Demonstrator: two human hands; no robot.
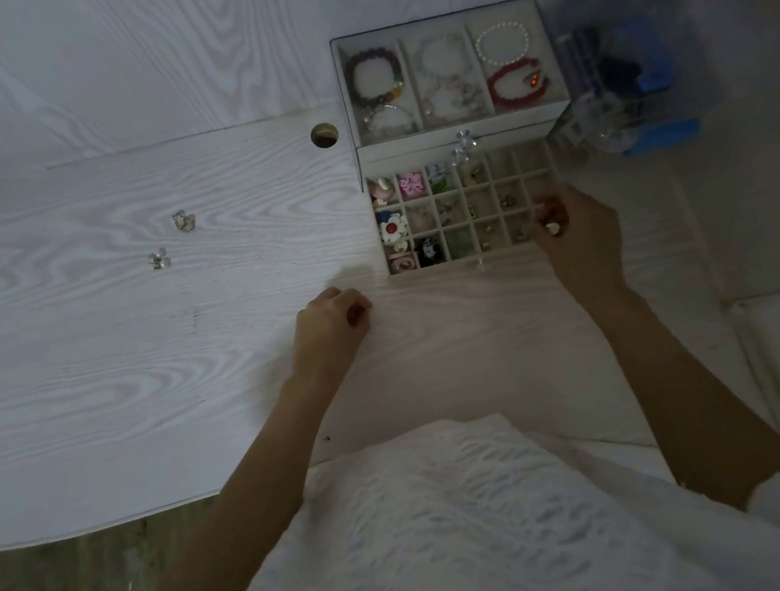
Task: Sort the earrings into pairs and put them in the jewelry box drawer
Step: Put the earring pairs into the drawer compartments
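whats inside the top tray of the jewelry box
The top tray holds bead bracelets in three sections: a dark purple bracelet, pale bracelets, then a pearl bracelet above a red bracelet. Anything beneath them is hidden.

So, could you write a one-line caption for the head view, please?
Right hand reaches over the open drawer of the jewelry box; left hand rests on the desk, two earring clusters unsorted.

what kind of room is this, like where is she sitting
Probably a bedroom or dressing corner at home: a white wood-grain desk with a cable hole, a jewelry box holding bracelets, its earring drawer pulled open, and what looks like bedding at the right.
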